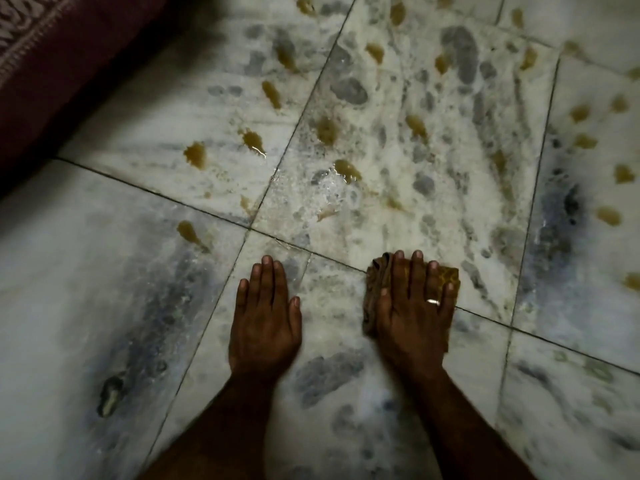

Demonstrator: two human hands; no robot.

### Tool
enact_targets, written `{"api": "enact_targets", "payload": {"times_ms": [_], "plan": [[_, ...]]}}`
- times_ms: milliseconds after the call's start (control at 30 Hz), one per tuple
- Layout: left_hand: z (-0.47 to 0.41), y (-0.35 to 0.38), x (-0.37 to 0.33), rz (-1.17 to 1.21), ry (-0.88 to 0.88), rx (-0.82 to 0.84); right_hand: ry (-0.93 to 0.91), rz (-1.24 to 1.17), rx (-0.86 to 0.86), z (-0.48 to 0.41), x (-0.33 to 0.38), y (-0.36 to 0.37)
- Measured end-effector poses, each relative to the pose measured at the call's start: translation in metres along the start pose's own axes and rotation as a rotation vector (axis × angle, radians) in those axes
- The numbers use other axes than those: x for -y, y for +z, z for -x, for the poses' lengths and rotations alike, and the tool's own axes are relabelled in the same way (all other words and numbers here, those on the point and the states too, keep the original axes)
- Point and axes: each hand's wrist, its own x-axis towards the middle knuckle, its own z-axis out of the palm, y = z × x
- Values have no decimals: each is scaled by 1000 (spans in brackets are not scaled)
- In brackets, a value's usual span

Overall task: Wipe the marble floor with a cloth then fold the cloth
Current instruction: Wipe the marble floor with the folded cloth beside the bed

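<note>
The fingers [417, 268] of the right hand [412, 306] lie straight and slightly spread, pressed flat onto a crumpled brown-and-yellow cloth [449, 274]. They are not curled round it. The cloth sits under the palm and fingers, showing past the little finger on the right and bunched beside the thumb on the left, while the fingertips reach just over its far edge. A pale ring [433, 301] sits on one finger of this hand. The cloth lies on the marble floor [104, 271], right over a dark joint [156, 192] between tiles. The fingers [268, 271] of the left hand [265, 317] are also straight, held close together with the thumb out to the side. This hand rests palm-down on bare marble, near the cloth but apart from it. Both forearms run back toward the bottom edge of the view. Beyond the fingertips, the white, grey-veined tiles carry many brownish-yellow splotches [195, 154], scattered from the middle to the far right. A wet, bubbly sheen [332, 188] covers the centre tile. A small dark mark [110, 396] shows on the tile at lower left. At the upper left corner, a maroon patterned fabric [52, 64] borders the floor, well apart from both hands.
</note>
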Motion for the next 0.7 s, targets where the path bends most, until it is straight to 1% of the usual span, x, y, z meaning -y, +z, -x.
{"api": "enact_targets", "payload": {"times_ms": [133,200,367,500,600,700], "plan": [[-4,0,0,13,-2,-22,17,45,-10,-2,6,-2],[-5,-1,-1,18,-9,-7,27,63,-5,-5,7,-3],[-4,-5,-4,45,-18,16,18,63,41,-1,4,-8],[-1,-1,-4,44,-2,-7,21,45,32,5,9,-4],[-5,-1,-2,41,8,-50,-54,42,28,14,24,0],[-4,-3,-1,33,20,-85,-218,51,60,24,48,3]]}}
